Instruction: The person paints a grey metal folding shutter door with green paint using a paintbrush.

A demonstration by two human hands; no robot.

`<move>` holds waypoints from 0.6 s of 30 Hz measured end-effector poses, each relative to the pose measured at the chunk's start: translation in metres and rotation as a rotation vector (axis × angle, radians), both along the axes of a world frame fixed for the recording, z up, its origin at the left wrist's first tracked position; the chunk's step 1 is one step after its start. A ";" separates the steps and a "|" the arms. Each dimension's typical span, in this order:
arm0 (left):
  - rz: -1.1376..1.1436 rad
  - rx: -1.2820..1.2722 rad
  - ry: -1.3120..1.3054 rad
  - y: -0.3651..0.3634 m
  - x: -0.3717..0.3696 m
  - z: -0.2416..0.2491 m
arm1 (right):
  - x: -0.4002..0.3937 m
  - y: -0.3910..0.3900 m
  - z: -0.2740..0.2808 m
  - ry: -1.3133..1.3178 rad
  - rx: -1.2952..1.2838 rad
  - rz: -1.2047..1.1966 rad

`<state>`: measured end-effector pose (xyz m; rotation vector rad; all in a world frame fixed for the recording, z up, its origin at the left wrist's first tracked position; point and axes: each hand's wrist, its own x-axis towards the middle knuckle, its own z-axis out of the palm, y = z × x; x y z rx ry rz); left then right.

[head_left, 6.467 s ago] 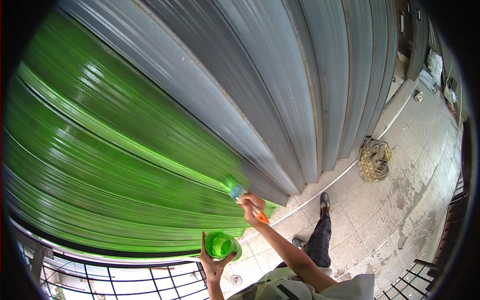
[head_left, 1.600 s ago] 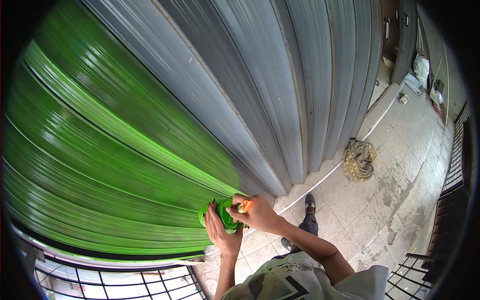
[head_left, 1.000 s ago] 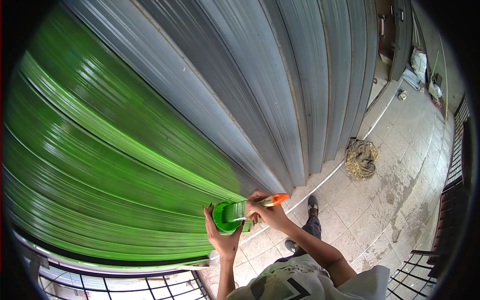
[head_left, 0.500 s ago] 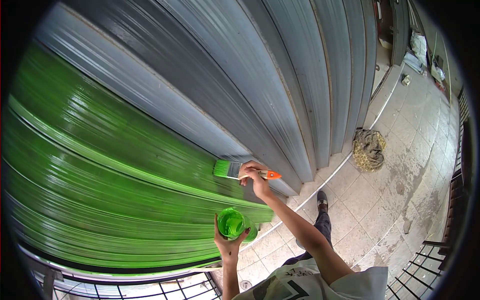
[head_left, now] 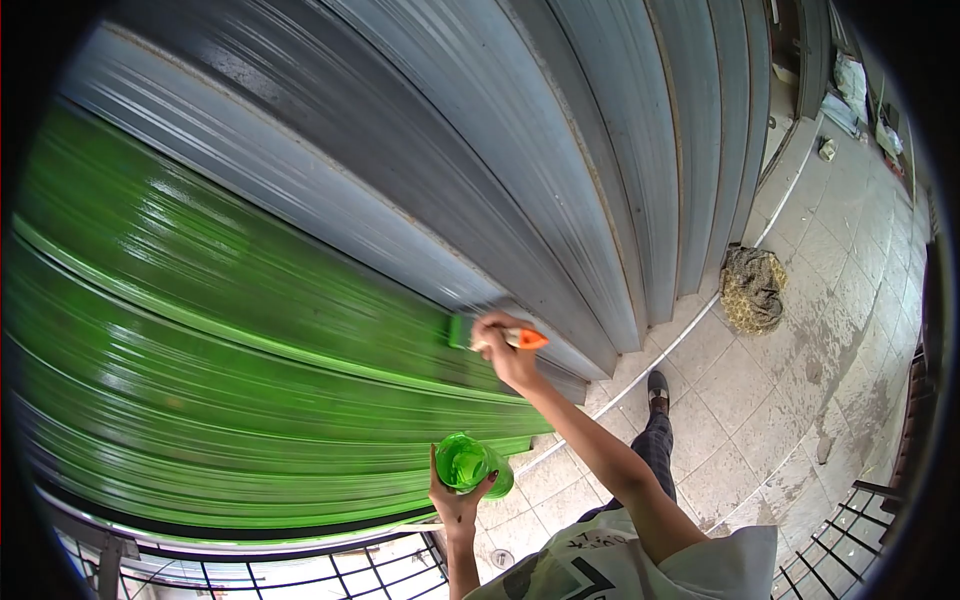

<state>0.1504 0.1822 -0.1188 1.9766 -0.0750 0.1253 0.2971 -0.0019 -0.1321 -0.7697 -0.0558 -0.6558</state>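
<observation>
Paintbrush (head_left: 528, 339) sits just below and right of the picture's middle, gripped in the person's right hand (head_left: 505, 352), its orange handle end toward three o'clock and its green bristles toward nine. The bristles lie at the corrugated metal wall (head_left: 450, 170), where green coating meets bare grey; blur hides whether they touch it. At about seven o'clock from the brush, the left hand (head_left: 458, 508) clasps a paint container (head_left: 495, 478), fingers and thumb on opposite sides, its open mouth showing wet green inside. Near three o'clock, a patterned cloth (head_left: 753, 290) lies crumpled on the tiled floor (head_left: 730, 410). Toward four o'clock is a dark shoe (head_left: 657, 388), and toward half past seven, a black grid railing (head_left: 205, 576).
</observation>
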 end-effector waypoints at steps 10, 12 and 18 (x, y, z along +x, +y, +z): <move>-0.011 0.268 -0.106 -0.004 0.005 0.024 | -0.035 -0.012 -0.022 0.067 0.028 0.113; 0.002 0.357 -0.194 -0.001 0.007 0.021 | -0.075 -0.022 -0.021 0.128 0.027 0.121; 0.066 0.722 -0.441 -0.025 0.003 0.026 | -0.154 -0.031 0.029 0.220 -0.284 0.408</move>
